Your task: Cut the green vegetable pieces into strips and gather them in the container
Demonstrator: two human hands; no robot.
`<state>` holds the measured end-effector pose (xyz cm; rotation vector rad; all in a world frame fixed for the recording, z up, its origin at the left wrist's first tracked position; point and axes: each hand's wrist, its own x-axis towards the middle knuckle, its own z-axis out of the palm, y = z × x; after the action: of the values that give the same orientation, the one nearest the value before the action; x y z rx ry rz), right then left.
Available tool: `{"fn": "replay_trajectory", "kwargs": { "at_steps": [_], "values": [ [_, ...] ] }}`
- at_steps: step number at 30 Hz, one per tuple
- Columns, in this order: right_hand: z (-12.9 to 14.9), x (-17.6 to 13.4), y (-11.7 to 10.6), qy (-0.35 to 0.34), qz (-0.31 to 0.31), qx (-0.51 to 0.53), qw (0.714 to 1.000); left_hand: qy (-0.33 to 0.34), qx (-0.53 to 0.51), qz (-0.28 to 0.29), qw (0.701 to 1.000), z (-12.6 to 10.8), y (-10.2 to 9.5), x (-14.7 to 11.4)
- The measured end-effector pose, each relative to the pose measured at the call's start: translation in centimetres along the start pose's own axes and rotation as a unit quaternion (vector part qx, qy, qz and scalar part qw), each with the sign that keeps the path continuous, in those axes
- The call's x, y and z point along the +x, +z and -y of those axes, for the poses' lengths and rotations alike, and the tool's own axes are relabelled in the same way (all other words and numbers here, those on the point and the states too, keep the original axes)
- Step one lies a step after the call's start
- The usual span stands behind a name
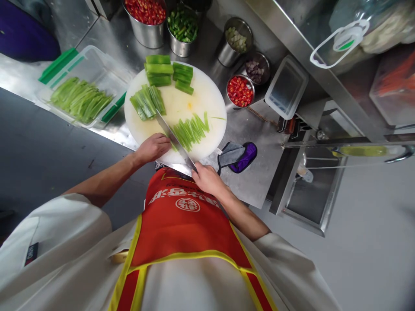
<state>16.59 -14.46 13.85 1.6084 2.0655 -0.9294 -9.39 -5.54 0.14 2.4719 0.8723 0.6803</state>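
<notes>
My right hand (pixel 207 177) is closed around the handle of a kitchen knife (pixel 173 139), whose blade slants across the near part of a round white cutting board (pixel 217 95). Beside the blade, on its left, my left hand (pixel 154 147) rests with curled fingers on the board's edge; what lies under them is hidden. Thin green strips (pixel 191 131) lie fanned out to the right of the blade. Near the knife tip sits a bunch of cut green stalk pieces (pixel 147 102). More thick stalk pieces (pixel 158 70) are stacked at the far side of the board.
A clear container (pixel 94 65) with green strips stands left of the board. Metal pots of chopped red chilies (pixel 145 12), green peppers (pixel 182 25) and other cut ingredients line the back. A purple and grey cloth item (pixel 243 157) lies on the right, before a sink (pixel 311 194).
</notes>
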Motion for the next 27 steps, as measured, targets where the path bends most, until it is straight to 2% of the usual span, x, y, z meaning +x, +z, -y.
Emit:
{"fn": "replay_trajectory", "kwargs": {
  "at_steps": [5, 10, 15, 19, 23, 27],
  "values": [
    [-0.4, -0.6, -0.2, -0.029, -0.004, 0.014, 0.999, -0.002, 0.040, 0.000, 0.999, 0.1, 0.4, -0.5],
    [-0.1, 0.5, 0.0, -0.011, -0.001, 0.006, 1.000, -0.008, 0.042, -0.008, 0.999, 0.0, 0.5, -0.7],
    [-0.5, -0.4, -0.6, -0.032, -0.004, 0.014, 0.999, -0.014, 0.055, -0.010, 0.998, 0.0, 0.7, -0.8],
    [-0.4, 0.2, 0.1, -0.026, 0.004, 0.023, 0.999, -0.015, 0.054, -0.007, 0.998, 0.0, 0.8, -1.0],
    [-0.6, 1.7, 0.7, -0.024, -0.014, 0.067, 0.997, -0.032, 0.032, -0.005, 0.999, -0.2, 0.5, -1.3],
    [-2.6, 1.3, 0.3, -0.008, -0.027, 0.158, 0.987, -0.033, 0.044, -0.005, 0.998, -0.2, 0.7, 0.0]
  ]
}}
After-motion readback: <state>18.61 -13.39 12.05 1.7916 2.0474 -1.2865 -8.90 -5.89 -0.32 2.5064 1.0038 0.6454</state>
